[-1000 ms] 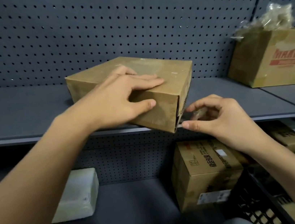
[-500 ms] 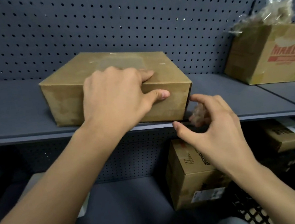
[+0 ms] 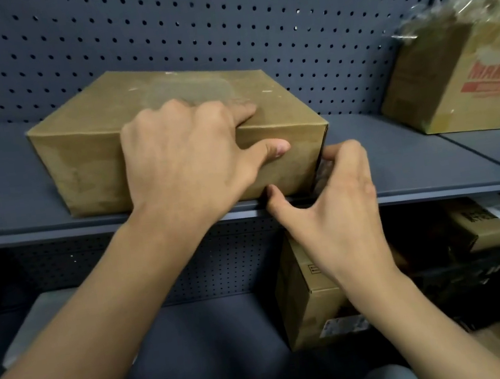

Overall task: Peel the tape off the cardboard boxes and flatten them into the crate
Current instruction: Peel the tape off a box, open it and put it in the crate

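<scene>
On the shelf (image 3: 399, 165), our left hand (image 3: 187, 166) presses the cardboard box (image 3: 85, 167) down, fingers laid over its top edge. Our right hand (image 3: 341, 208) curls its fingers round loose clear tape (image 3: 323, 170) at the box's right end; we should pull slowly, low along the seam.

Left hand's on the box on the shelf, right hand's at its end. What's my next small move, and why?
Probably pull the right hand away rightward, peeling: its fingers curl round crumpled clear tape at the box end, while the left hand presses the box steady.
</scene>
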